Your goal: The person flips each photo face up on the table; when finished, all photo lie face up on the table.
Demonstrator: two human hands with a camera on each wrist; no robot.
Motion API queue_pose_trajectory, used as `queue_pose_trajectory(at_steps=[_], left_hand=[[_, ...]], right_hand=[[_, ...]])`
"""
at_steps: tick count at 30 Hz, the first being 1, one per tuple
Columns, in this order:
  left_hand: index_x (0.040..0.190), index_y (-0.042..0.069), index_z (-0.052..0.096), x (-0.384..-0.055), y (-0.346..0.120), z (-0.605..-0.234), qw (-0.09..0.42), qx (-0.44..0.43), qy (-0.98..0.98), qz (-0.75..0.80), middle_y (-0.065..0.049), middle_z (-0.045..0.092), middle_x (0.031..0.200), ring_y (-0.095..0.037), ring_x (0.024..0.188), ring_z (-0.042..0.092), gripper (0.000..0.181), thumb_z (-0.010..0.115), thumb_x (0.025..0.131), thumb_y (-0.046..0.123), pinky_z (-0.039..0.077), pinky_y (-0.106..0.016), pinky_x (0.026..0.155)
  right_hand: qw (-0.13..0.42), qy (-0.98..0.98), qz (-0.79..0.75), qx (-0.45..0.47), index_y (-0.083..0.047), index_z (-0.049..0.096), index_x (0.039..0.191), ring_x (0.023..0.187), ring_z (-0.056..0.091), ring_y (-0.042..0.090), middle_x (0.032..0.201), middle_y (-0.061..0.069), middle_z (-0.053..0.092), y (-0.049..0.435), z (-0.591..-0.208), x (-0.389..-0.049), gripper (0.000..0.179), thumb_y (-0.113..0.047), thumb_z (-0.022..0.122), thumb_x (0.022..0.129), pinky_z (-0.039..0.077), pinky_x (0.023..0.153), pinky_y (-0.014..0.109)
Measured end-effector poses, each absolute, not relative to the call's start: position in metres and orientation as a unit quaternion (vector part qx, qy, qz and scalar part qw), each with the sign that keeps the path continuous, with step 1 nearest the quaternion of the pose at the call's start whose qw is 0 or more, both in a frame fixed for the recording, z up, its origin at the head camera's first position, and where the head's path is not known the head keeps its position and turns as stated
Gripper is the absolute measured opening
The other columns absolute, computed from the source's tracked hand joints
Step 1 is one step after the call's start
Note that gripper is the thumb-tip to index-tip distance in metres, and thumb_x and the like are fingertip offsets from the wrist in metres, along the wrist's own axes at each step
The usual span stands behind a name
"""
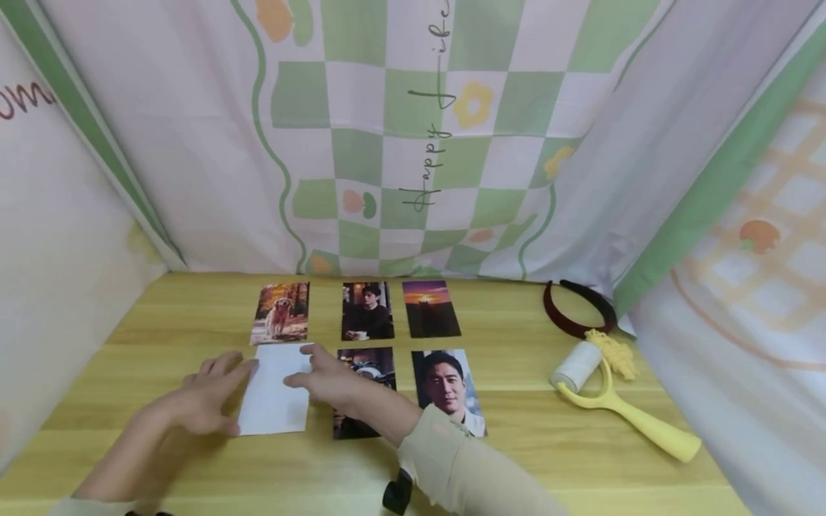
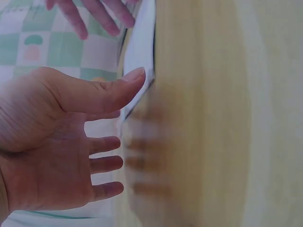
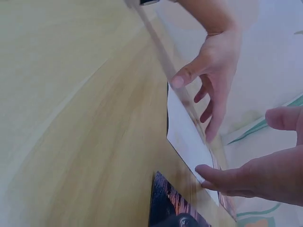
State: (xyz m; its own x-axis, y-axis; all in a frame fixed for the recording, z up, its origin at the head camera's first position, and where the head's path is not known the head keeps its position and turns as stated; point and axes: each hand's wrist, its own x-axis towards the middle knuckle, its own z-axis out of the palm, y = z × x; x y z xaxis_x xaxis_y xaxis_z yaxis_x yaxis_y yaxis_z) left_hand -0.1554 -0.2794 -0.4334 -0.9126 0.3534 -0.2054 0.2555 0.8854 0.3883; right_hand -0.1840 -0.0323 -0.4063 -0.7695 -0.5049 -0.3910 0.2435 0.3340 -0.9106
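A blank white card [image 1: 274, 394] lies in the front row on the wooden table, at the left. Along its left edge rests my left hand [image 1: 206, 398], thumb near the lower corner and fingers stretched toward the upper one. My right hand [image 1: 332, 381] reaches in from the right, its thumb and forefinger extended at the card's right side and top corner. In the left wrist view, the left thumb tip meets the corner of the white card [image 2: 141, 47]. Neither hand curls round anything. My right forearm partly covers a motorcycle photo [image 1: 381, 358].
Behind lie a dog photo [image 1: 279, 315], a seated-person photo [image 1: 368, 312] and a sunset photo [image 1: 431, 308]. A portrait photo [image 1: 448, 390] sits right of the forearm. Farther right are a dark headband [image 1: 561, 321], a white roll [image 1: 576, 365] and a yellow forked-handle tool [image 1: 652, 428].
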Motion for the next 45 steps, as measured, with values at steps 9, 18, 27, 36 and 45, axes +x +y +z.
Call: queue_pose_trajectory(at_steps=[9,18,27,36,45], left_hand=[[0.154,-0.003,0.039,-0.155,-0.277,-0.434,0.123,0.152,0.964,0.178,-0.042,0.028,0.156,-0.070,0.135,0.032,0.102,0.090,0.068,0.018,0.031,-0.089,0.101],[0.152,-0.004,0.042,-0.157,-0.279,-0.434,0.115,0.167,0.965,0.168,-0.035,0.033,0.159,-0.067,0.135,0.036,0.102,0.091,0.068,0.024,0.037,-0.086,0.099],[0.150,-0.001,0.048,-0.156,-0.278,-0.438,0.089,0.156,0.969,0.169,-0.031,0.039,0.158,-0.064,0.133,0.040,0.090,0.086,0.078,0.039,0.036,-0.088,0.098],[0.146,0.001,0.051,-0.158,-0.278,-0.442,0.077,0.146,0.972,0.165,-0.030,0.043,0.156,-0.062,0.131,0.043,0.091,0.088,0.074,0.042,0.037,-0.088,0.096],[0.147,0.003,0.052,-0.157,-0.275,-0.443,0.078,0.145,0.973,0.159,-0.028,0.041,0.158,-0.063,0.132,0.042,0.090,0.088,0.075,0.043,0.039,-0.085,0.096]], right_hand=[[0.341,0.673,-0.656,-0.024,-0.005,0.032,0.158,0.147,0.044,0.047,0.165,0.027,0.029,-0.036,-0.408,-0.193,0.068,-0.014,0.065,0.099,0.045,0.120,0.056],[0.319,0.650,-0.690,0.005,0.001,0.035,0.153,0.134,0.054,0.041,0.155,0.030,0.038,-0.037,-0.412,-0.197,0.066,-0.006,0.064,0.094,0.046,0.121,0.048],[0.314,0.617,-0.721,0.025,0.005,0.037,0.146,0.082,0.056,0.012,0.125,0.016,0.052,-0.045,-0.417,-0.197,0.059,0.000,0.061,0.093,0.054,0.092,0.026],[0.334,0.624,-0.707,0.019,0.001,0.037,0.152,0.079,0.040,0.012,0.124,0.007,0.050,-0.040,-0.419,-0.203,0.065,-0.005,0.065,0.094,0.039,0.077,0.023],[0.324,0.600,-0.731,0.031,-0.001,0.033,0.154,0.130,0.057,0.039,0.147,0.027,0.049,-0.039,-0.419,-0.201,0.064,-0.003,0.061,0.096,0.053,0.111,0.053]])
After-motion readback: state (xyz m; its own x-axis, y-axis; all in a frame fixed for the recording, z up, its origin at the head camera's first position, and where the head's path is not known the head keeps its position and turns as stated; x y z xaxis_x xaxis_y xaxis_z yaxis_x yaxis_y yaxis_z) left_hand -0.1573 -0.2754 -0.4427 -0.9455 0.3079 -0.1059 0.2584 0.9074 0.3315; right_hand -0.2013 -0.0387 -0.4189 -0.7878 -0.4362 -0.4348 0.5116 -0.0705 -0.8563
